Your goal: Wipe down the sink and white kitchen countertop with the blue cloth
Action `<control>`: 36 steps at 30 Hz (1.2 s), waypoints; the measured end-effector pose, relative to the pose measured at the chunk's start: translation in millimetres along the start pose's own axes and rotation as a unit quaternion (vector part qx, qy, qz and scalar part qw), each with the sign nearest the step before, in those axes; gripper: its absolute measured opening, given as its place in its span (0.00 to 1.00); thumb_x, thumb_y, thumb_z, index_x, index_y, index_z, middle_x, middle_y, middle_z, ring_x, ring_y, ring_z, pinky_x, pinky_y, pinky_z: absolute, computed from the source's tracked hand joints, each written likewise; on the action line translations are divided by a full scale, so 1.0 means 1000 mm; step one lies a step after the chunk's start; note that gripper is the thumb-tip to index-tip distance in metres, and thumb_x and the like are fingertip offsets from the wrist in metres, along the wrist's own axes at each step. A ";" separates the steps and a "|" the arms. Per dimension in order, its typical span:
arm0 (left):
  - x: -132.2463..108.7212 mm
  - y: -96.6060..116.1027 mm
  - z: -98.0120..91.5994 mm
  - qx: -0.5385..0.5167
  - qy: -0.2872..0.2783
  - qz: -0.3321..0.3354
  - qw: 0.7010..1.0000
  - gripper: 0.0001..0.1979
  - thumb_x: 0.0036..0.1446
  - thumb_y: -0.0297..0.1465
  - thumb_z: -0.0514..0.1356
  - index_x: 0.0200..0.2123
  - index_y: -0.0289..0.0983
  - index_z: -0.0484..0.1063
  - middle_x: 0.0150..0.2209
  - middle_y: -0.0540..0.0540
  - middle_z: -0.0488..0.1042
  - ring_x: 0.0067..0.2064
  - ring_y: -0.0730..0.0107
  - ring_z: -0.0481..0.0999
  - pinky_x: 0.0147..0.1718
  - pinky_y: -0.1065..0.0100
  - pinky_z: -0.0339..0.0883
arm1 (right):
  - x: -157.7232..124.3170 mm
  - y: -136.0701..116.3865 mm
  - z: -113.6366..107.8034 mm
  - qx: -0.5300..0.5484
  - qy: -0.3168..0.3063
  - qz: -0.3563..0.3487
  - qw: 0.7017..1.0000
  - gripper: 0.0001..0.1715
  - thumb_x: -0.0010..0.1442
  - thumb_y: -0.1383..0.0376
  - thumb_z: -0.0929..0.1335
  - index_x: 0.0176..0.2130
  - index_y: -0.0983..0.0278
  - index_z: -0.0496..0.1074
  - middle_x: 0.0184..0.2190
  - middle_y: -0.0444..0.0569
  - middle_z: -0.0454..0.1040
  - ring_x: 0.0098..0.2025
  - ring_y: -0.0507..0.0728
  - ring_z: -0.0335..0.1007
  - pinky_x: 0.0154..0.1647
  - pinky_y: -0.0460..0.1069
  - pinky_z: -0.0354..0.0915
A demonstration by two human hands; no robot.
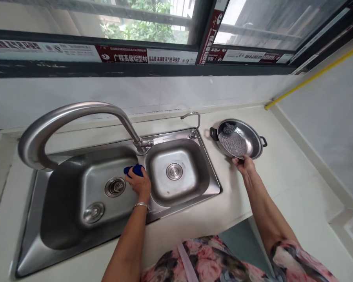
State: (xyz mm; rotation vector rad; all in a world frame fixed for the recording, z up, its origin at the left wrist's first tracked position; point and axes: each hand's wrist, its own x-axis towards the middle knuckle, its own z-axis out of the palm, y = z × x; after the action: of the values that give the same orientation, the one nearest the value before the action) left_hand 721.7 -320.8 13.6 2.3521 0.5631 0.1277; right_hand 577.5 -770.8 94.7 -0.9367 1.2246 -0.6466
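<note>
My left hand point(139, 183), with a silver bangle point(142, 205) on its wrist, is shut on a blue scrubbing pad or cloth point(134, 170). It rests at the divider of a double stainless steel sink point(213, 188). My right hand point(244, 164) grips the near rim of a two-handled stainless steel pan point(254, 137), which sits tilted on the countertop right of the sink. The pan has a perforated base, and a steel wool scourer point(228, 128) lies inside it.
A tall arched steel faucet point(76, 111) rises behind the sink, with a small tap point(194, 121) to its right. Both bowls have drains. A cream countertop point(285, 188) surrounds the sink, below a tiled wall and a window with printed labels point(147, 55).
</note>
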 end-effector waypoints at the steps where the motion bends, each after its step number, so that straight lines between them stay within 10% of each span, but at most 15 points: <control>1: 0.000 0.000 0.000 0.001 0.000 0.001 1.000 0.28 0.65 0.41 0.61 0.63 0.34 0.62 0.64 0.27 0.61 0.56 0.44 0.73 0.54 0.43 0.72 | 0.002 -0.004 0.002 0.004 0.013 0.000 1.000 0.08 0.60 0.69 0.67 0.37 0.60 0.61 0.27 0.38 0.68 0.24 0.50 0.70 0.25 0.47 0.77; 6: -0.001 0.000 0.000 0.000 0.003 0.001 1.000 0.28 0.65 0.39 0.61 0.64 0.34 0.61 0.63 0.27 0.61 0.57 0.44 0.72 0.55 0.43 0.72 | -0.019 -0.004 -0.002 0.019 0.034 0.010 0.999 0.09 0.64 0.64 0.68 0.40 0.61 0.61 0.33 0.44 0.72 0.36 0.56 0.81 0.38 0.52 0.82; 10: -0.002 -0.001 0.000 -0.007 0.001 0.004 1.000 0.27 0.65 0.38 0.62 0.63 0.35 0.62 0.62 0.28 0.61 0.59 0.45 0.71 0.56 0.45 0.72 | -0.072 0.044 -0.002 -0.077 -0.062 -0.065 0.993 0.17 0.58 0.57 0.73 0.42 0.63 0.67 0.36 0.49 0.79 0.29 0.55 0.79 0.31 0.51 0.80; 12: -0.002 -0.002 0.001 -0.009 -0.001 0.005 1.000 0.27 0.65 0.38 0.62 0.63 0.35 0.62 0.63 0.29 0.61 0.60 0.44 0.70 0.57 0.46 0.71 | -0.095 0.080 0.013 -0.248 -0.194 -0.115 0.942 0.18 0.62 0.54 0.70 0.45 0.64 0.70 0.38 0.50 0.81 0.27 0.54 0.78 0.29 0.50 0.78; 14: -0.002 -0.003 0.001 -0.009 -0.002 0.006 1.000 0.28 0.65 0.39 0.61 0.64 0.35 0.62 0.63 0.28 0.61 0.61 0.44 0.70 0.57 0.45 0.70 | -0.109 0.118 0.038 -0.434 -0.323 -0.130 0.831 0.16 0.65 0.58 0.65 0.47 0.64 0.73 0.40 0.51 0.82 0.32 0.54 0.79 0.32 0.49 0.77; 17: -0.003 -0.003 0.000 -0.009 0.000 0.009 1.000 0.28 0.65 0.38 0.61 0.64 0.34 0.62 0.64 0.28 0.60 0.61 0.43 0.69 0.58 0.44 0.70 | -0.110 0.168 0.083 -0.557 -0.385 -0.140 0.723 0.14 0.61 0.67 0.67 0.46 0.65 0.77 0.38 0.51 0.82 0.39 0.58 0.80 0.43 0.51 0.75; 26: -0.008 -0.002 -0.004 0.009 0.011 0.023 1.000 0.25 0.66 0.37 0.60 0.62 0.34 0.63 0.62 0.29 0.62 0.64 0.46 0.67 0.62 0.47 0.68 | -0.098 0.248 0.119 -0.669 -0.423 -0.251 0.557 0.30 0.62 0.73 0.66 0.63 0.68 0.70 0.68 0.63 0.64 0.65 0.67 0.59 0.67 0.60 0.59; 36: -0.008 -0.002 -0.005 0.021 0.007 0.026 0.999 0.25 0.67 0.39 0.58 0.63 0.33 0.63 0.61 0.29 0.63 0.64 0.46 0.65 0.63 0.46 0.66 | -0.088 0.269 0.127 -0.708 -0.419 -0.302 0.481 0.20 0.66 0.68 0.64 0.54 0.72 0.73 0.56 0.65 0.71 0.59 0.68 0.60 0.63 0.59 0.58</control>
State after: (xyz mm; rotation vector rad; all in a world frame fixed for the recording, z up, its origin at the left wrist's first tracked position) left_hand 712.6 -319.4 16.5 2.4086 0.5150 0.1575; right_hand 660.3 -533.8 -88.2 -2.7266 0.1647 0.6206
